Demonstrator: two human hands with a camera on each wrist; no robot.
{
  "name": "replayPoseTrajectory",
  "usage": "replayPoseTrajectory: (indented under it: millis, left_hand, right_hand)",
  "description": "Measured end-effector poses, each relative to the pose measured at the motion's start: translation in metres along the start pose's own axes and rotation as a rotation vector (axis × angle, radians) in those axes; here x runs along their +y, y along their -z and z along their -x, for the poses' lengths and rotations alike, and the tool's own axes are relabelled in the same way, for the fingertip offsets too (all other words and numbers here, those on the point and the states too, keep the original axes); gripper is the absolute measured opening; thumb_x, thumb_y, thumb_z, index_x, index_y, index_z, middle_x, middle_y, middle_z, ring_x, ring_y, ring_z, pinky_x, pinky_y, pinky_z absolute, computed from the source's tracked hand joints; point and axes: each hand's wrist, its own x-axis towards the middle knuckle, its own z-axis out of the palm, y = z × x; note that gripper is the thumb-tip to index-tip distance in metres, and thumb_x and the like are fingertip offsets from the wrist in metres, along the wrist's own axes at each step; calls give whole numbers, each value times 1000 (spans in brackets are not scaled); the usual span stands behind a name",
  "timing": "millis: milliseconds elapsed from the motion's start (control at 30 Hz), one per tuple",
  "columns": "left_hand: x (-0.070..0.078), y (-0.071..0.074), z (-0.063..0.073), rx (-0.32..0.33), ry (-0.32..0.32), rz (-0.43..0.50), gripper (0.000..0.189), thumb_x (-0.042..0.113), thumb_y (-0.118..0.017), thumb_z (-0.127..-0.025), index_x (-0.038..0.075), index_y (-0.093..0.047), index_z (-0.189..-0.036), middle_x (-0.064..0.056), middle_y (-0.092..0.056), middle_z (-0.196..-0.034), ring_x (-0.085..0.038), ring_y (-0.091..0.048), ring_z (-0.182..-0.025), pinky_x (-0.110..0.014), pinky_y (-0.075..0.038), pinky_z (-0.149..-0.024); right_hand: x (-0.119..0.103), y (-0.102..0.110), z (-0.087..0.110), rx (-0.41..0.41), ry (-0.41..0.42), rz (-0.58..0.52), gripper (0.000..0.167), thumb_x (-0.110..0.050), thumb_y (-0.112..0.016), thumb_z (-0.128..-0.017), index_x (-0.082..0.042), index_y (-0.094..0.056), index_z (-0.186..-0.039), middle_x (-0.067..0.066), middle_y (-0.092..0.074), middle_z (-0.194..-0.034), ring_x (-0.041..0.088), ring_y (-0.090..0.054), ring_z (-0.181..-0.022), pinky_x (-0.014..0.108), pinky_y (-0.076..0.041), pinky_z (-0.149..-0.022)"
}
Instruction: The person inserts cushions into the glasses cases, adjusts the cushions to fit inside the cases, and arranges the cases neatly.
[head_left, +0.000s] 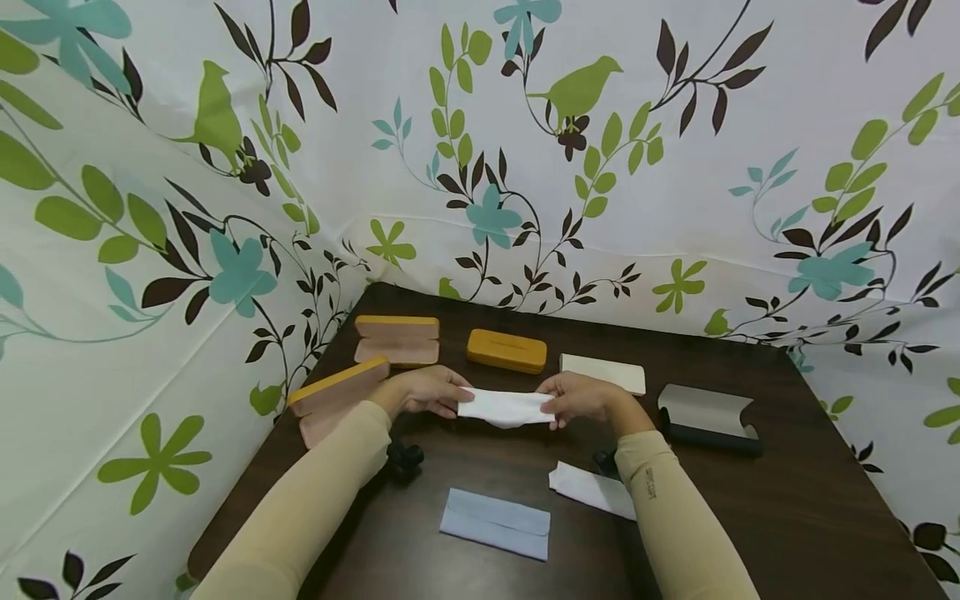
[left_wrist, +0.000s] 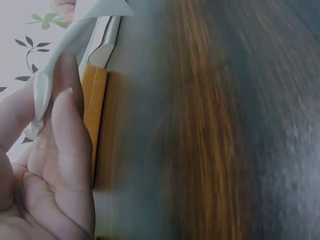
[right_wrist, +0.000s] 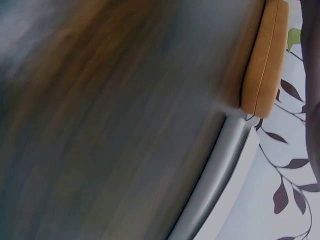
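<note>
Head view: left hand [head_left: 429,388] and right hand [head_left: 588,396] pinch a white cloth [head_left: 504,407], blue cloth [head_left: 495,525] at six o'clock — likely mid-folding; next calls for level edges.

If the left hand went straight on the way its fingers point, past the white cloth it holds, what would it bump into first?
The left hand would probably meet the right hand, which pinches the opposite end of that white cloth, though depth is hard to judge.
</note>
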Motion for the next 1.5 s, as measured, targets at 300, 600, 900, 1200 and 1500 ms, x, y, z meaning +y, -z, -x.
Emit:
replayPoseTrajectory:
  millis: [300,600,900,1200,1500]
  left_hand:
    - [-2,15,20,30,9,-3,37,15,-66,-100,-4,-63,-132,-7,-72,-96,-15,-69,-81,-26,-58,-68]
    - [-19,36,46,77,-1,47,41,16,-65,-101,-8,-58,-134,-9,-72,-98,-15,-70,-81,-24,-57,-65]
    - [-32,49,59,86,-39,58,31,15,-61,-103,-7,-62,-125,-8,-71,-96,-12,-68,-78,-22,-57,-65]
    - [-42,58,75,112,-58,86,23,17,-62,-103,-2,-66,-116,-5,-72,-93,-12,-68,-78,-22,-57,-65]
    - [-44,62,88,116,-55,97,24,18,-61,-103,-2,-64,-116,-6,-72,-94,-13,-69,-80,-21,-56,-66]
  right_hand:
    - [-17,-5,-19,-6,11,77,19,-1,-63,-99,4,-66,-117,13,-67,-93,20,-68,-73,30,-56,-66]
    - [-31,-20,-45,-50,14,59,17,-2,-63,-99,3,-66,-115,12,-67,-93,18,-66,-72,29,-55,-66]
    - [-40,-30,-62,-67,21,102,19,-4,-62,-101,2,-66,-119,11,-67,-91,16,-64,-70,26,-53,-64]
    - [-59,-43,-80,-103,43,121,20,-2,-60,-101,3,-66,-120,10,-67,-89,15,-64,-70,26,-52,-63]
    - [-67,-50,-88,-109,34,106,20,-2,-60,-101,4,-64,-120,10,-65,-90,16,-63,-70,25,-53,-63]
